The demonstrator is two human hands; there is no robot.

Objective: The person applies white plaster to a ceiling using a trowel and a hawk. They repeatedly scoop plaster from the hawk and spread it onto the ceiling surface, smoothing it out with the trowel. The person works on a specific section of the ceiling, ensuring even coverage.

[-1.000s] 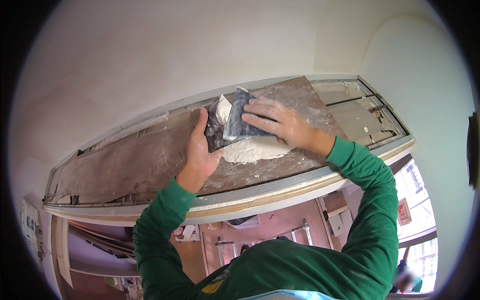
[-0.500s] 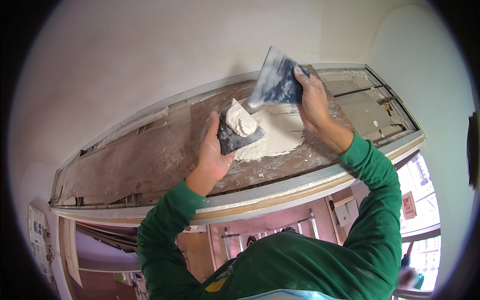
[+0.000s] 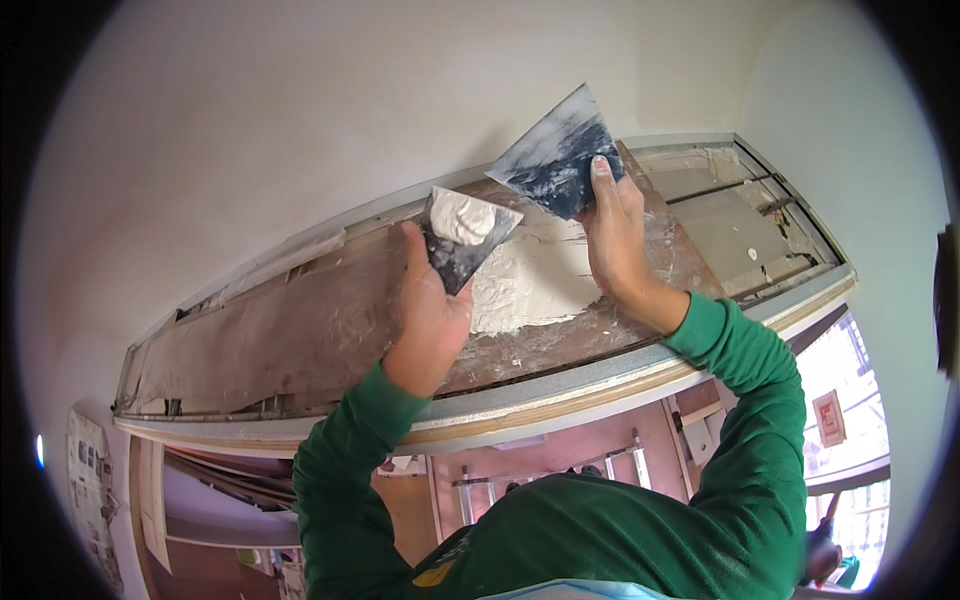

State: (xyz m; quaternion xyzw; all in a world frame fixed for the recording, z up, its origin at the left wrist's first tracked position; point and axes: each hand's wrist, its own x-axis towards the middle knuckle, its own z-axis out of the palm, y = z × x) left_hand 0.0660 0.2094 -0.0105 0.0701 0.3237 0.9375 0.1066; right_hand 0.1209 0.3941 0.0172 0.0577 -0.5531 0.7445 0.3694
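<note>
One clasped, paste-topped blade [image 3: 464, 256] upward from left grip [image 3: 434, 308], one clasped, smeared blade [image 3: 560, 152] up-left from right grip [image 3: 620, 235]

No lettering or numbers can be read for certain. At the right of the frame, a small white-and-red sign [image 3: 829, 418] stands against the bright window [image 3: 865, 378], its marks too small to make out. At the lower left, a pale panel [image 3: 92, 480] bears dark, blocky marks, likewise illegible. At the bottom, a yellow emblem [image 3: 432, 574] shows on the green sweater [image 3: 570, 530], its detail unclear.
</note>
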